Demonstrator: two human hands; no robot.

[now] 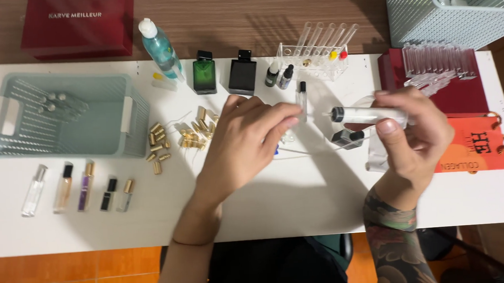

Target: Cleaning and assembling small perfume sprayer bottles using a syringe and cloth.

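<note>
1. Far left on the tabletop (300, 201): five small filled bottles (78, 188) lined up below the green basket (64, 113), seemingly finished; loose gold caps (175, 140) lying unfitted beside it.
2. Centre: left hand (246, 142), fingers (282, 123) pinched round a slim clear vial (302, 99), held upright, mouth up; fill level hard to tell.
3. Right: right hand (416, 134), fingers curled shut about a syringe (367, 115), long axis level, dark tip pointing left toward the vial.
4. Far right: empty clear vials (438, 60) waiting on the red box (459, 95), so apparently more filling left.
</note>
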